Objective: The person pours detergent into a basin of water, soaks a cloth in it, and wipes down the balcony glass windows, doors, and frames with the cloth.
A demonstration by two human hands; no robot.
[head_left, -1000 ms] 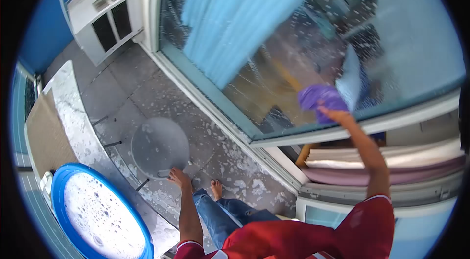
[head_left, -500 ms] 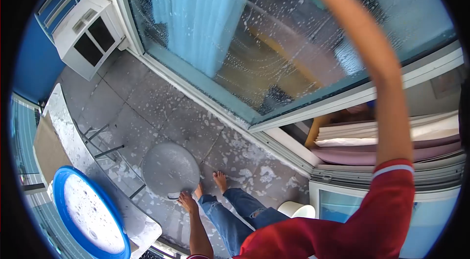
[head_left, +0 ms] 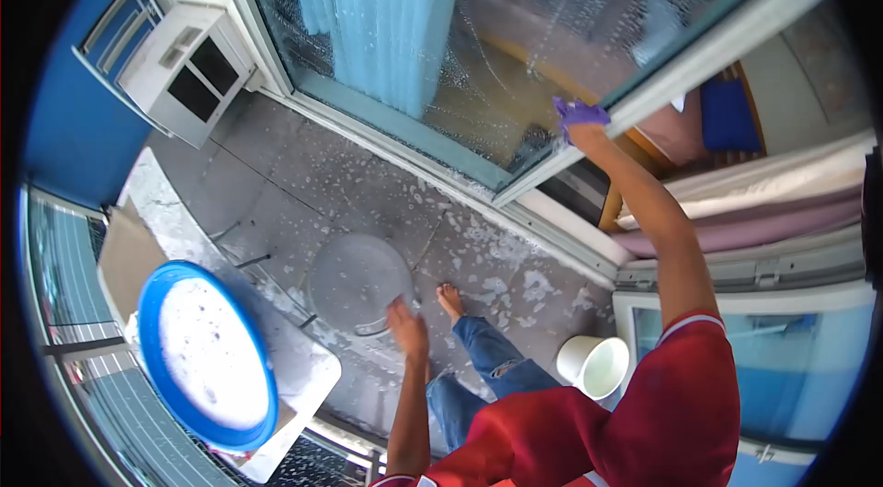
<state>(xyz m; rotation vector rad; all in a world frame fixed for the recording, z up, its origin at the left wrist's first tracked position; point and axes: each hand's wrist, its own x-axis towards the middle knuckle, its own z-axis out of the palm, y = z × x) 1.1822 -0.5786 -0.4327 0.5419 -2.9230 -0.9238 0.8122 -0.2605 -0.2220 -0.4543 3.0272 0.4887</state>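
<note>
My right hand is closed on a purple cloth and presses it near the lower right of the wet glass door, beside its white frame. Water drops and soapy streaks cover the pane. Lower down, my left hand is beside the rim of a round grey stool. Its fingers look stretched out and hold nothing, though they are slightly blurred. Whether they touch the stool I cannot tell.
A blue basin of suds stands on a table at left. A white bucket is right of my legs. Foam lies on the tiled floor. A white cabinet and folded chair stand at the back left.
My right hand has come down from the top of the glass to its lower right edge with the purple cloth. My left hand has let go of the stool's rim.
</note>
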